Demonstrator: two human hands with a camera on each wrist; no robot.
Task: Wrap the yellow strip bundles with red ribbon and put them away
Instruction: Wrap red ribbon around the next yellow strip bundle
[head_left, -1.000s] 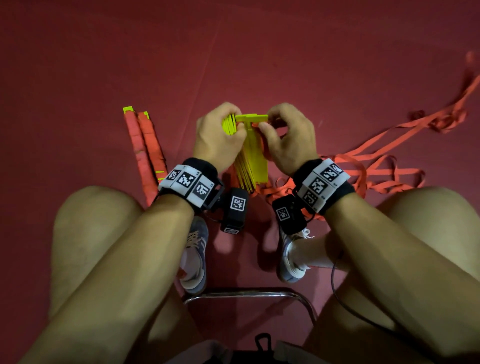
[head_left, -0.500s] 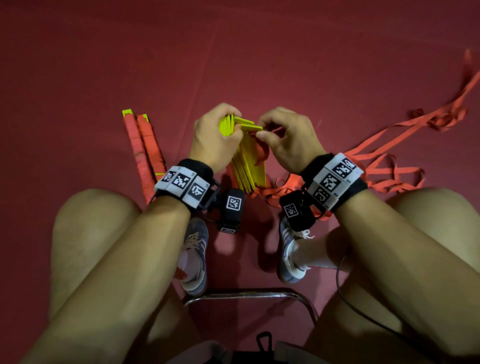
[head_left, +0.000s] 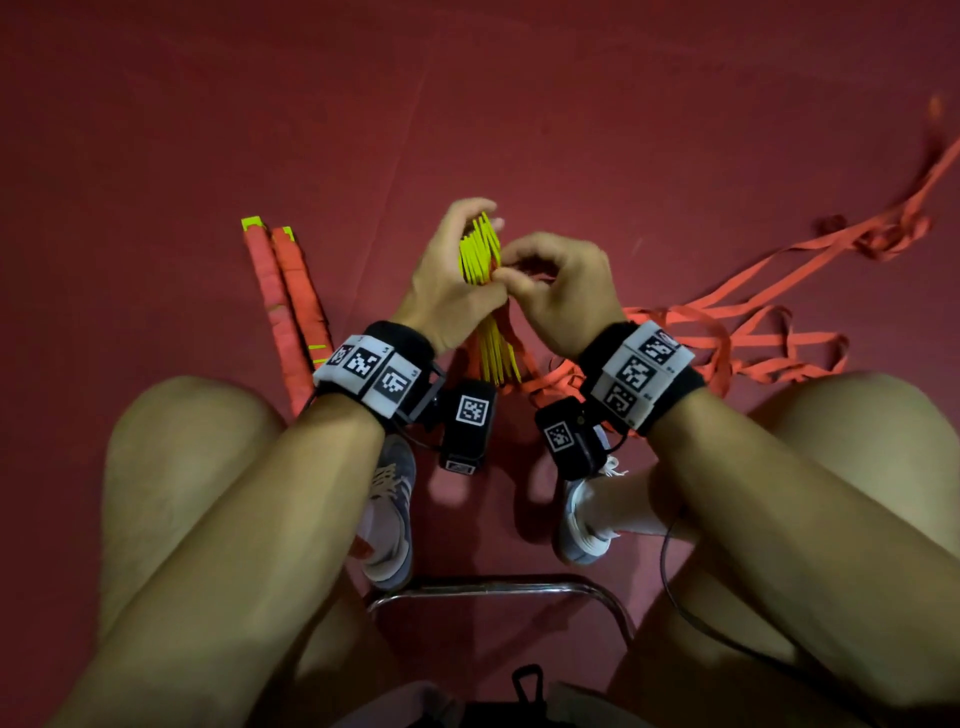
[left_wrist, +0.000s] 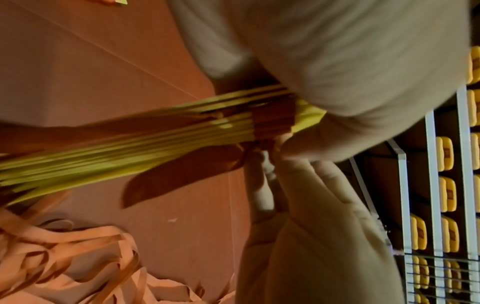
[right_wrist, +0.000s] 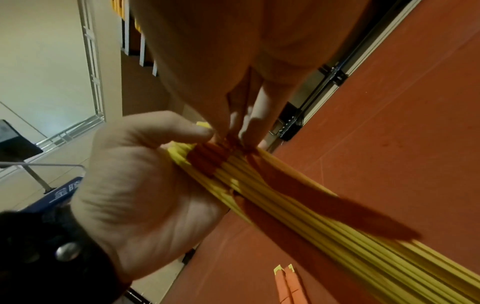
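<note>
Yellow strip bundle (head_left: 480, 254) gripped by L hand (head_left: 451, 283); R hand (head_left: 566, 291) pinches red ribbon (right_wrist: 207, 159).

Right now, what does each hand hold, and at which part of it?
The left hand grips the yellow strip bundle near one end. The right hand pinches the red ribbon where it wraps that end.

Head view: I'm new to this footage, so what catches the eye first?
The bundle of thin yellow strips at centre, gripped by the left hand while the right hand pinches red ribbon against it. Loose ribbon sprawls on the red floor to the right; two ribbon-wrapped bundles lie to the left.
</note>
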